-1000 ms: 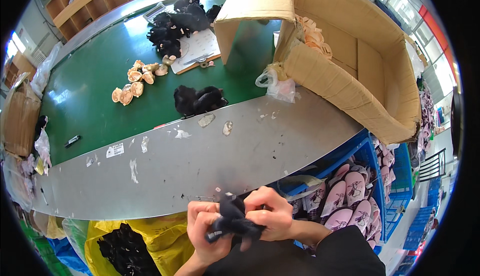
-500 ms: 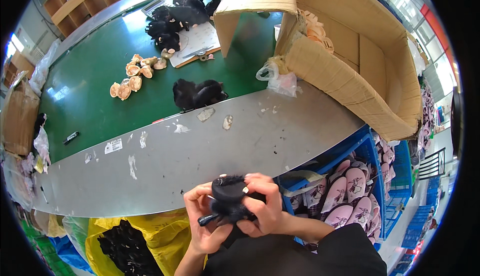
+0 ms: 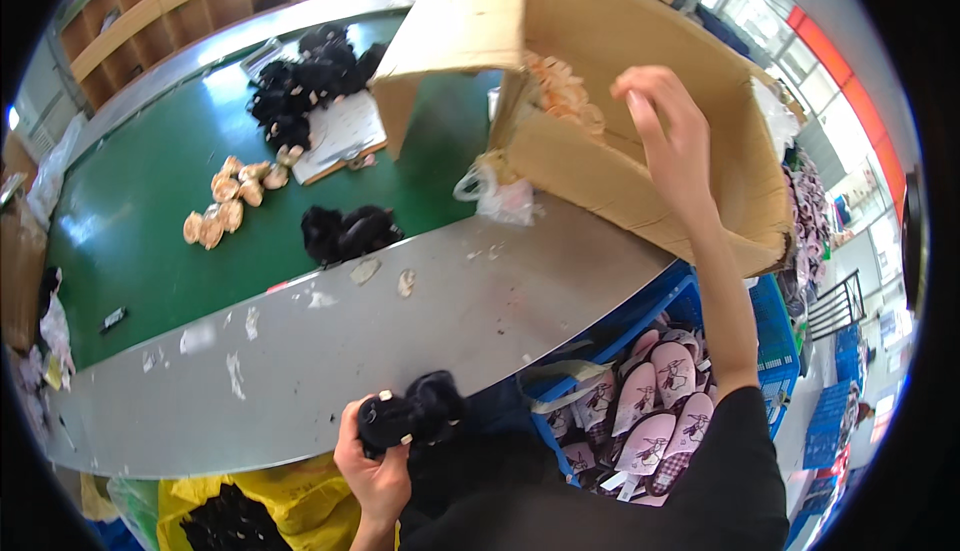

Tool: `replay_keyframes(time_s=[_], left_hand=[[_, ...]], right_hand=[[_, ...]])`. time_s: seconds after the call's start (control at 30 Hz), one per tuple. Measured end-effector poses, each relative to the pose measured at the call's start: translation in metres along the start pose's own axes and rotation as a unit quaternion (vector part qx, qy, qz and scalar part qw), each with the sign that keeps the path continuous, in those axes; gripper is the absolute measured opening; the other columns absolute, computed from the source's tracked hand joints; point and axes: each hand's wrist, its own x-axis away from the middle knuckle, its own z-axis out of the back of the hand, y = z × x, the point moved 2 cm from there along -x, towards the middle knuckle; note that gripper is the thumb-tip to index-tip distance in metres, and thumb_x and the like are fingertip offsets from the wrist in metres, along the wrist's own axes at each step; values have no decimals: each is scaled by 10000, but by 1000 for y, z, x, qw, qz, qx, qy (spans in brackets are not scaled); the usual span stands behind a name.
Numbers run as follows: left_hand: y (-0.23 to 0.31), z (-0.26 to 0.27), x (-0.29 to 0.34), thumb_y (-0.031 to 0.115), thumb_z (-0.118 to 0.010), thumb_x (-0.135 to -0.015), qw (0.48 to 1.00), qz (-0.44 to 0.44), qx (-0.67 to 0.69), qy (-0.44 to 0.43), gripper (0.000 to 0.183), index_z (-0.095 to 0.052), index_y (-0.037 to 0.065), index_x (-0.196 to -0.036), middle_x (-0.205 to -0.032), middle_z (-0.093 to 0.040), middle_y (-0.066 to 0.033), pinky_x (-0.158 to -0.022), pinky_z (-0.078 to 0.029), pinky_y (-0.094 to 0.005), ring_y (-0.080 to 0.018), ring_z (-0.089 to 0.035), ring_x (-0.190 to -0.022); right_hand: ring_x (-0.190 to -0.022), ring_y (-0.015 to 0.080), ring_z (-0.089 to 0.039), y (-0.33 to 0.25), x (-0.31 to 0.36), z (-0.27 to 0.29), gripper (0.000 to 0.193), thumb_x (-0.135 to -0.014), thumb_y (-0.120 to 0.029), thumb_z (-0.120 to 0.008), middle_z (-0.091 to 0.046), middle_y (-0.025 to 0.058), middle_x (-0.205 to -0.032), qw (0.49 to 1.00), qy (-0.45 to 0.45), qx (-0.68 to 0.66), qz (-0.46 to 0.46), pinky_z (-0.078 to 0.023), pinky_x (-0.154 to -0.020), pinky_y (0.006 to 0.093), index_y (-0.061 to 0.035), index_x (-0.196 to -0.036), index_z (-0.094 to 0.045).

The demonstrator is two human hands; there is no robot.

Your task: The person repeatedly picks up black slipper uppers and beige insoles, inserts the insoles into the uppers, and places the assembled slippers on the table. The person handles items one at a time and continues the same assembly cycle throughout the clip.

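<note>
My left hand (image 3: 376, 466) grips a black plush piece (image 3: 405, 419) with rounded, furry lobes and small pale spots, just off the near edge of the metal-edged table (image 3: 330, 371). My right hand (image 3: 672, 131) is raised at the cardboard box (image 3: 600, 186), with nothing seen in its fingers, which are bent but apart. Inside the box, left of that hand, is a pile of peach-coloured pieces (image 3: 562, 91). Two similar black plush pieces (image 3: 350, 235) lie joined or touching on the green table surface.
Several peach round pieces (image 3: 228, 191), a clipboard (image 3: 340, 141) and a heap of black plush pieces (image 3: 305, 86) are farther back. Pink slippers (image 3: 640, 416) fill a blue crate (image 3: 555, 436) at my right. A yellow bag (image 3: 300, 501) with black pieces stands below the table.
My right hand has let go of the black plush piece and moved up and right to the box. My left hand still holds the piece, now turned. The view has shifted.
</note>
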Motion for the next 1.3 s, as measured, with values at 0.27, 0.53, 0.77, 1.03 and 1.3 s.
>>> replay_keyframes(time_s=[0.27,0.53,0.77,1.03,1.3], left_hand=[[1,1,5,21,-665,-848,998,-19,57,18,242,-623,-9,-1084,-985,-640,-40,-830,-490,-273,-126,-581,-880],[-16,15,1,15,-701,-826,1000,10,17,21,300,-628,-6,-1117,-1017,-626,-46,-872,-481,-284,-139,-569,-939],[-15,0,5,26,-712,-835,1000,-5,-25,1,307,-618,-3,-1125,-1031,-625,-47,-887,-482,-286,-140,-572,-947],[-12,1,12,17,-707,-839,1000,18,16,-9,319,-617,-2,-1144,-1066,-638,-64,-918,-487,-298,-150,-591,-981],[-3,1,13,16,-661,-816,999,15,38,-11,340,-619,-22,-1152,-1047,-651,-79,-918,-494,-314,-172,-602,-977]], right_hand=[[-1091,357,-658,239,-38,-40,325,-914,-328,-647,-701,196,-1132,903,-338,224,-139,-524,-937,451,-67,-1098,-706],[-994,330,-667,231,-3,-77,307,-896,-305,-664,-696,167,-1041,937,-269,94,-203,-527,-857,433,-52,-1070,-677],[-930,299,-646,225,1,-79,290,-864,-309,-714,-670,150,-970,946,-225,79,-220,-516,-808,413,-53,-999,-713],[-844,267,-633,218,1,-82,159,-849,-192,-739,-646,134,-913,974,-129,34,-185,-512,-760,389,-57,-932,-737],[-794,85,-601,163,-25,-39,172,-993,-211,-619,-652,8,-901,900,-4,-347,-263,-501,-753,254,-46,-951,-644]])
